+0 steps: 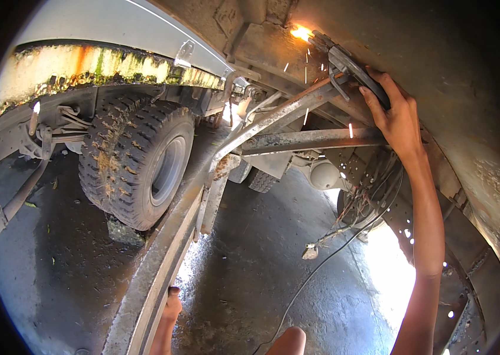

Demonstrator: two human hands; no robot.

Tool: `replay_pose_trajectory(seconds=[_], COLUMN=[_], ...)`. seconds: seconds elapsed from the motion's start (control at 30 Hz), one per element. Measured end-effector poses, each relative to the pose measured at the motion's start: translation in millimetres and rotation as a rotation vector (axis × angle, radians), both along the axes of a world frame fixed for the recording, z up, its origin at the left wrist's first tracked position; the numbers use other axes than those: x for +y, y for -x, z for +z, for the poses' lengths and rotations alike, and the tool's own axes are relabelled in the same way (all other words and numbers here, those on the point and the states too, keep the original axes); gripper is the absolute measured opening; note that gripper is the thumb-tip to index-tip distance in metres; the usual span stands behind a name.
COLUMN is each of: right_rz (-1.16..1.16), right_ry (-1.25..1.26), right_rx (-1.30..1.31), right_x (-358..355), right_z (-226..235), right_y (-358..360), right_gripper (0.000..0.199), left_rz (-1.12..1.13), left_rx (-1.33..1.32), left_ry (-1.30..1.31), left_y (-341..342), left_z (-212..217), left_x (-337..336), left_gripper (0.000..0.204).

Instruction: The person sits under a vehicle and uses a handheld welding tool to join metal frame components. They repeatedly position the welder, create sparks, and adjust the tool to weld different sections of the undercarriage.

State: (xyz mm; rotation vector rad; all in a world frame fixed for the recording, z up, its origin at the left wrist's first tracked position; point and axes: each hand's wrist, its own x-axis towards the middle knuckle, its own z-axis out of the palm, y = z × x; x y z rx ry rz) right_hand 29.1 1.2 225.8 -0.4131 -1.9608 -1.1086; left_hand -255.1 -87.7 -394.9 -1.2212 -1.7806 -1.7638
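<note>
High on the right, my right hand (pixel 400 115) is closed round the dark handle of a welding electrode holder (pixel 347 62). At the holder's tip an orange glow (pixel 302 32) burns against the rusty metal underside (pixel 264 47), and sparks fall below it. Low on the left, my left hand (pixel 172 305) is at the right side of a long grey metal beam (pixel 164 269); it appears to grip the beam, with most fingers hidden behind it. The beam slopes up toward the holder and meets a crossbar (pixel 315 141).
A muddy truck tyre (pixel 137 157) stands to the left, beneath a stained, rusted panel (pixel 102 62). A dark cable (pixel 332 254) trails across the concrete floor (pixel 250 260). Loose wires (pixel 356 207) hang at centre right beside a curved metal fender (pixel 474 242). My knee (pixel 288 342) shows at the bottom.
</note>
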Motion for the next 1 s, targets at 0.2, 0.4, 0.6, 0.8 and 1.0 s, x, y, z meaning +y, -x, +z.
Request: replay_pose_trajectory(seconds=[0.2,0.4,0.6,0.8,1.0], right_rz=[-0.014,-0.024,-0.014,-0.134,0.027], right_ry=[0.055,0.059,0.041,0.227,0.138], right_rx=[0.031,0.042,0.033,0.165,0.112], right_x=[0.8,0.1,1.9,-6.6,-39.3], right_z=[-1.3,-2.8,-3.4,-6.7,-66.6], right_y=[1.3,2.4,2.0,3.8,-12.4], right_gripper=[0.031,0.032,0.033,0.034,0.034], left_rz=[-0.044,-0.039,-0.191,-0.358,-0.137], left_rx=[0.026,0.016,-0.134,-0.203,-0.066], left_ry=[-0.012,-0.078,0.094,0.112,-0.053], left_y=[2.0,1.2,-1.6,1.1,2.0], left_z=[-7.2,-8.9,5.7,0.4,-8.3], left_x=[2.1,3.9,-10.5,-4.4,8.2], left_gripper=[0.058,0.057,0.056,0.058,0.05])
